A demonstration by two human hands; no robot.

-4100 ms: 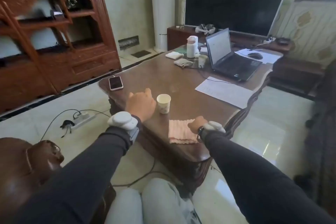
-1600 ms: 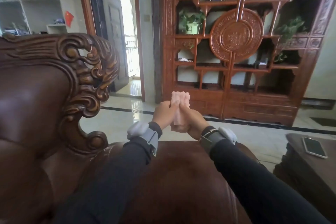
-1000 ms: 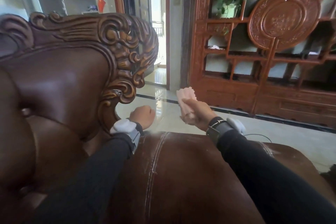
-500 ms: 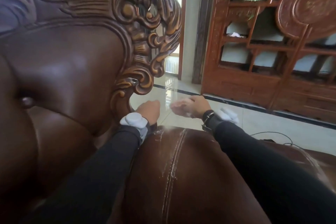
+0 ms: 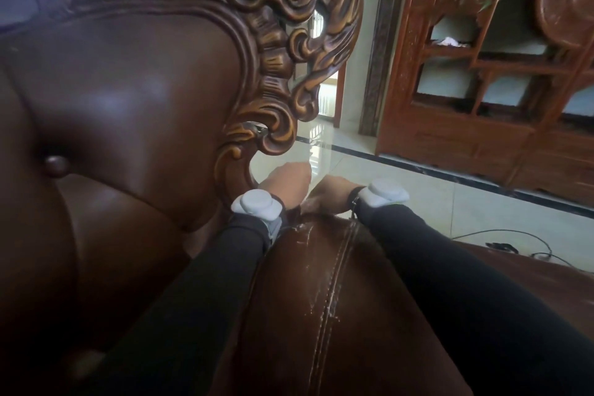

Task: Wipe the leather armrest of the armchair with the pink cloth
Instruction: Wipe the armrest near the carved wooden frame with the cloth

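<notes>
The brown leather armrest (image 5: 321, 299) runs away from me, with a stitched seam and pale scuff marks along its top. At its far end, by the carved backrest, my right hand (image 5: 332, 194) presses down on the pink cloth (image 5: 311, 203); only a pale sliver of cloth shows under the fingers. My left hand (image 5: 286, 183) is a closed fist just left of it, by the base of the carved wood scroll (image 5: 276, 74), and I see nothing in it. Both wrists wear grey-white bands.
The padded leather backrest (image 5: 128, 90) fills the left. A carved red wooden shelf unit (image 5: 482, 74) stands beyond the glossy tiled floor (image 5: 418, 190). Black cables (image 5: 514, 241) lie on the floor to the right of the armrest.
My right hand has come down with the cloth from mid-air onto the armrest's far end. My left hand let go of the cloth earlier and stays fisted beside it. My view has closed in.
</notes>
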